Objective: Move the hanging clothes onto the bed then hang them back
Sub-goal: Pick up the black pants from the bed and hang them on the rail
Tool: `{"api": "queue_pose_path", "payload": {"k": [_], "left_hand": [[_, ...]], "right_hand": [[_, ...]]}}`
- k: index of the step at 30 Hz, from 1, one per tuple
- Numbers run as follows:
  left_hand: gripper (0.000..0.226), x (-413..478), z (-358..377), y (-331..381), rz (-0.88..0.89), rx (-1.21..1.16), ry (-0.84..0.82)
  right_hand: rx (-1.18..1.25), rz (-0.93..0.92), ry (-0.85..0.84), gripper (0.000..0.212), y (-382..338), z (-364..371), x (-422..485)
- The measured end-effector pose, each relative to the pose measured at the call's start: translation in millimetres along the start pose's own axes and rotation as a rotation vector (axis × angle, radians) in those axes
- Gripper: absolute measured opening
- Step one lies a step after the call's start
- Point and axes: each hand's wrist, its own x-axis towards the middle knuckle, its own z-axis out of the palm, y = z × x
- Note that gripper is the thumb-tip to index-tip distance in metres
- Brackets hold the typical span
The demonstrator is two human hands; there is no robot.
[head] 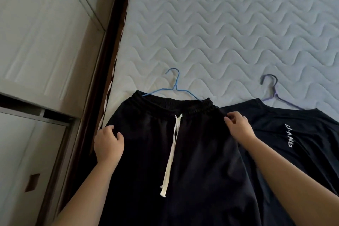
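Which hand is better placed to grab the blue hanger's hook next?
Left, probably. The left hand sits nearer the blue wire hanger; the right hand lies toward the purple wire hanger.

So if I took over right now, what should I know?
Left hand: grip pinching the left side of the black drawstring shorts.
Right hand: pinching their right side near the waistband.
The shorts lie on the bed, on a blue hanger. The black shirt on a purple hanger lies beside them.
Done: both are on the bed.
Left: hang both back.
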Motion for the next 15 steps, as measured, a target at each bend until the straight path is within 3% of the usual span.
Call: {"api": "queue_pose_path", "payload": {"k": [6,10,15], "left_hand": [[0.044,46,15,-6,0.024,0.031,-0.088],[0.046,67,22,-6,-0.034,-0.118,-0.2],[0.044,64,24,5,-0.159,-0.355,-0.265]], "right_hand": [[0.03,0.05,-0.002,0.036,3,11,20],[0.303,0.172,-0.008,0.031,5,17,26],[0.453,0.209,0.022,0.023,4,23,22]]}}
